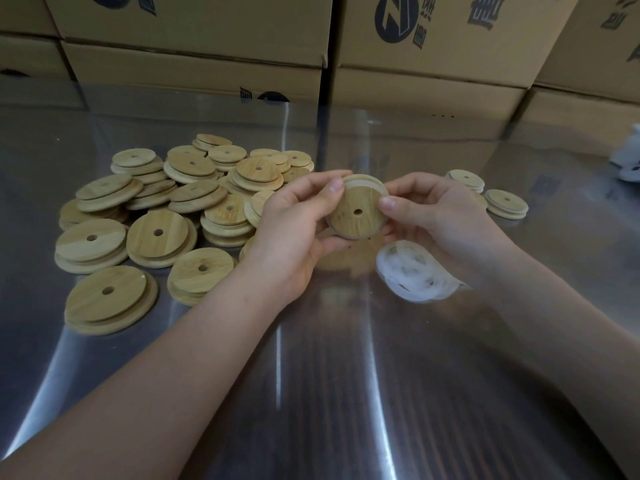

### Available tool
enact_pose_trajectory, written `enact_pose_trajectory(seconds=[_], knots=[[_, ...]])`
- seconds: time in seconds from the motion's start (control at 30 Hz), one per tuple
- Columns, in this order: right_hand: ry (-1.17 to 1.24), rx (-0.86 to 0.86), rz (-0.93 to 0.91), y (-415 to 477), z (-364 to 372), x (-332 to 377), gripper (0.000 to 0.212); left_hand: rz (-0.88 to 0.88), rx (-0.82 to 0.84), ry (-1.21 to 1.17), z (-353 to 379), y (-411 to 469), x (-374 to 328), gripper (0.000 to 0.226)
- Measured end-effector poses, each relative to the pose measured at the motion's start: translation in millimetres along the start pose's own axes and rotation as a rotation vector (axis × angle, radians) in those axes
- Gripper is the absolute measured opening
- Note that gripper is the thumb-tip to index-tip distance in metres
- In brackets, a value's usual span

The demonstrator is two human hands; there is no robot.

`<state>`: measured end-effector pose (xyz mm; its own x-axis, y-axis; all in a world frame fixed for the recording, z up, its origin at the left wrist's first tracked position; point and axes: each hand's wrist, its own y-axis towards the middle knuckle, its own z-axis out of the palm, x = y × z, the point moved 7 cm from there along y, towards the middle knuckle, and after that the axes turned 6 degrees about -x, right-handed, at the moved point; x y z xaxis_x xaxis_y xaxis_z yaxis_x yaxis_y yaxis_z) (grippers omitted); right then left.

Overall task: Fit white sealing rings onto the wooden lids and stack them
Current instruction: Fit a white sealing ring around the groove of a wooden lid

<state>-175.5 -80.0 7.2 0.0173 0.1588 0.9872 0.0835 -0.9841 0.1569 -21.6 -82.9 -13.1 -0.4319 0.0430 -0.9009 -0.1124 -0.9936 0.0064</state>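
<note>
Lid (356, 216) tilted up over the table (346, 375) between left hand (294, 233) and right hand (443, 220), fingers of both clamped on its rim, thumbs apparently working the white sealing ring (367, 183) round its edge

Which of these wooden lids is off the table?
The lid held between left hand and right hand, a white ring at its top edge. The rest lie on the table, in the left pile or the small right stacks.

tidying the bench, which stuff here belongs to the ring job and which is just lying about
Job: lid held by left hand and right hand, lid pile, loose white rings, set-aside lids.
Lying about: cardboard boxes, white object at far right.
</note>
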Motion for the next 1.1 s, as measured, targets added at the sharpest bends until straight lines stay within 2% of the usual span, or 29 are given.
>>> enact_pose_trajectory(seconds=[0.23,0.47,0.57,0.67,0.97,1.1], knots=[[0.077,-0.034,0.040,3.1,-8.2,0.2,0.016,-0.001,-0.028,0.016,1.4,-2.8,-0.4,0.020],[0.215,-0.322,0.132,4.9,-38.4,-4.1,0.009,0.024,-0.067,0.152,-1.5,-1.4,-0.3,0.014],[0.216,-0.416,0.118,6.1,-48.2,-6.6,0.019,0.024,-0.052,0.192,0.2,-1.9,2.6,0.014],[0.183,-0.476,0.049,7.3,-58.1,-4.5,0.032,0.042,-0.029,0.236,2.3,-2.8,2.9,0.016],[0.038,-0.607,0.032,11.5,-83.8,-14.4,0.011,0.058,0.072,0.383,13.5,-9.4,7.2,0.018],[-0.063,-0.607,0.084,14.0,-93.3,-21.8,0.022,0.032,0.102,0.437,16.6,-11.4,11.0,0.019]])
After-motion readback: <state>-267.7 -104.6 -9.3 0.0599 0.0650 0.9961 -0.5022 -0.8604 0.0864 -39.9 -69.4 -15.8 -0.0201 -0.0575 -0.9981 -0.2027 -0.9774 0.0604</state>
